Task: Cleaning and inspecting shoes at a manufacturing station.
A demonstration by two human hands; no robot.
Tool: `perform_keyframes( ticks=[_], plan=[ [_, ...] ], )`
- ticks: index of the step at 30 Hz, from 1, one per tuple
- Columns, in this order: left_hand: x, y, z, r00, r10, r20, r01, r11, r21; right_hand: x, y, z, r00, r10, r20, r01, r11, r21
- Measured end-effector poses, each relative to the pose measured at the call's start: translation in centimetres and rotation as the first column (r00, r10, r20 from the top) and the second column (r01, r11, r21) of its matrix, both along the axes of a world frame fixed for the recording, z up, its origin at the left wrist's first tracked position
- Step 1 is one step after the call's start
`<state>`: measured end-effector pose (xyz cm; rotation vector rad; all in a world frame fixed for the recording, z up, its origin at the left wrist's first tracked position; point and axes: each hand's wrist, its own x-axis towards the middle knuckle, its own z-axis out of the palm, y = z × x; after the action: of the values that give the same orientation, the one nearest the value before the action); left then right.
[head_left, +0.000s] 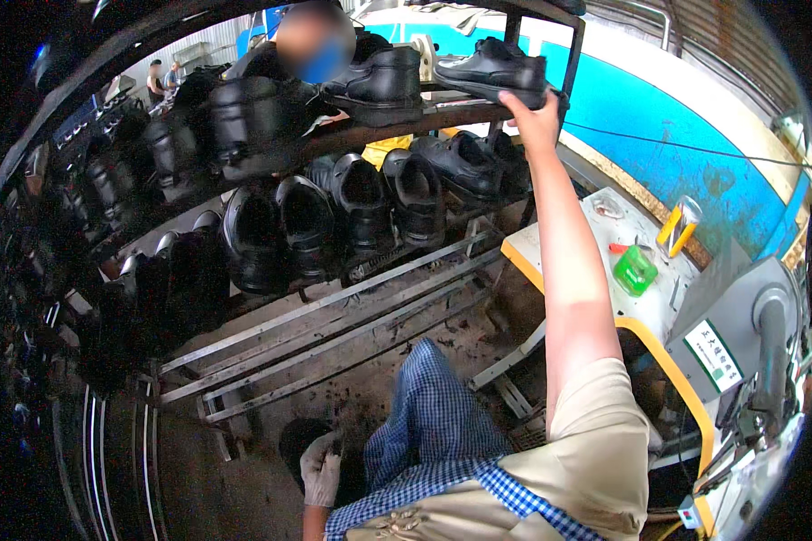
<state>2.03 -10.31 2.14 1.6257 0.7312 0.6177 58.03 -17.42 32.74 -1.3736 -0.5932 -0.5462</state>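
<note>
Beige short sleeve, blue checked apron, white glove on left hand (320, 469).

glossy black leather shoe (493, 65), metal rack (334, 311)

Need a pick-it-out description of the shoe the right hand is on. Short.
Start at the curved metal rack of black shoes across the top of the view. Follow its upper shelf to the right end, by the blue wall. The black low-cut shoe there lies side-on with its toe pointing left, and it is the only one with a bare right hand gripping beneath its heel; its neighbour is a taller ankle boot.
</note>
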Motion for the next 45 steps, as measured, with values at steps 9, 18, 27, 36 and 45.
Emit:
perform_keyframes(
  ticks=[9, 18, 27, 36, 45],
  plan=[
    [-0.8, -0.1, -1.6, 0.998, -0.020, 0.067, 0.028, 0.992, -0.123, -19.5, -11.0, -7.3, 0.878, -0.274, 0.393, -0.004, 0.817, 0.577],
    [2.6, -0.2, 8.3, 0.993, 0.018, 0.119, -0.060, 0.930, 0.363, -31.7, -5.1, -19.5, 0.661, 0.685, -0.308, -0.744, 0.651, -0.150],
    [3.5, 3.5, 4.8, 0.982, -0.067, -0.177, 0.186, 0.520, 0.834, -33.2, -0.8, -21.7, 0.579, 0.806, -0.120, -0.704, 0.420, -0.573],
    [3.6, -0.1, 8.8, 0.934, -0.106, 0.342, 0.147, 0.985, -0.095, -35.0, -1.3, -18.9, 0.614, 0.786, 0.074, -0.587, 0.518, -0.622],
    [3.7, -0.1, 8.6, 0.957, -0.071, 0.282, 0.070, 0.997, 0.014, -34.5, 1.2, -20.7, 0.530, 0.780, 0.333, -0.435, 0.587, -0.683]
  ],
)
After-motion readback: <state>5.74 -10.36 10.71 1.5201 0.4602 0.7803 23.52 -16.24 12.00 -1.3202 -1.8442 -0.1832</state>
